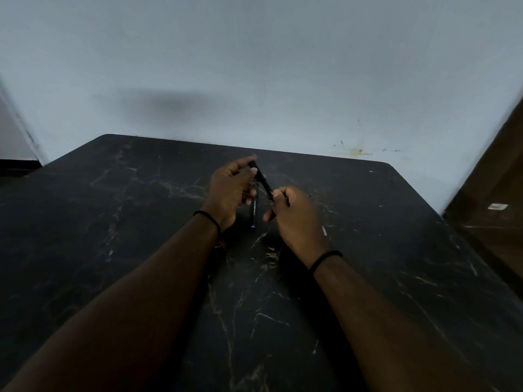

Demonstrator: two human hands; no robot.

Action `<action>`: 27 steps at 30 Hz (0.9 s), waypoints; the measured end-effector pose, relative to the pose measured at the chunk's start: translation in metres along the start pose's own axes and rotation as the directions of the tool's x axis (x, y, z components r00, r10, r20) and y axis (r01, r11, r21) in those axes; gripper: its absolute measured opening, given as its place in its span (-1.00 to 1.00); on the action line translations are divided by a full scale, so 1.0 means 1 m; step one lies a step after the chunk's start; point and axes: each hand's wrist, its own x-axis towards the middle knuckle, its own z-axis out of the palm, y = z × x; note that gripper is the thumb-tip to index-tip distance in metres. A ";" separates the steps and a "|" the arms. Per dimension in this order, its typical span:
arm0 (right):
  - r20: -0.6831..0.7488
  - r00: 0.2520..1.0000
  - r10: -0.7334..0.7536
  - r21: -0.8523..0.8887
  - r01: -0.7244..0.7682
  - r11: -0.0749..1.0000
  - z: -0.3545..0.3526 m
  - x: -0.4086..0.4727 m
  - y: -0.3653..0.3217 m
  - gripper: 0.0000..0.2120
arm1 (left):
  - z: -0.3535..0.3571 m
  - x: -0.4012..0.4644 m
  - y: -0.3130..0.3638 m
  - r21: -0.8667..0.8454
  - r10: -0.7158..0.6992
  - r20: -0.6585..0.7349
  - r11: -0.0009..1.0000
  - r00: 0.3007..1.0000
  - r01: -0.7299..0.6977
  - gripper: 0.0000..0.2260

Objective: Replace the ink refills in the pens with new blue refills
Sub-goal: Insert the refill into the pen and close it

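Both hands meet above the middle of the black marble table (141, 250). My left hand (229, 190) pinches the upper end of a black pen (261, 179), which slants down to the right. My right hand (294, 216) grips the pen's lower tip end between thumb and fingers. Under the hands a second black pen (254, 213) with a blue end lies on the table, pointing toward me. A thin pale stick (324, 231), perhaps a refill, lies on the table just right of my right hand. Fingers hide the joint of the held pen.
A pale wall rises right behind the table's far edge. A brown wooden surface (492, 199) stands at the right, past the table's rounded corner. Both wrists wear a thin black band.
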 end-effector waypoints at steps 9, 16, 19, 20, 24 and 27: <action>-0.009 1.000 -0.016 0.046 0.016 0.999 -0.003 -0.003 -0.005 -0.75 | 0.003 -0.002 0.000 0.001 0.028 -0.062 1.000 0.998 -0.028 -0.78; -0.058 0.998 -0.037 0.011 0.038 0.999 -0.004 -0.006 -0.007 -0.74 | 0.007 -0.003 0.002 -0.011 0.038 -0.058 0.999 0.998 -0.039 -0.76; -0.061 0.998 -0.026 0.025 0.028 0.999 -0.003 -0.006 -0.008 -0.74 | 0.005 -0.004 0.003 -0.003 0.031 -0.053 0.999 0.998 -0.032 -0.78; -0.057 0.998 -0.014 0.047 0.017 0.999 -0.004 -0.005 -0.008 -0.74 | 0.005 -0.004 0.002 -0.004 0.029 -0.045 1.000 0.999 -0.029 -0.79; -0.044 0.999 0.000 0.084 0.004 0.996 -0.004 -0.005 -0.011 -0.72 | 0.005 -0.004 -0.001 -0.038 0.022 -0.035 0.999 0.999 -0.024 -0.81; -0.029 1.000 -0.002 0.055 0.004 0.999 -0.002 -0.007 -0.009 -0.73 | 0.006 -0.003 -0.002 -0.049 0.043 -0.030 0.998 0.999 -0.045 -0.85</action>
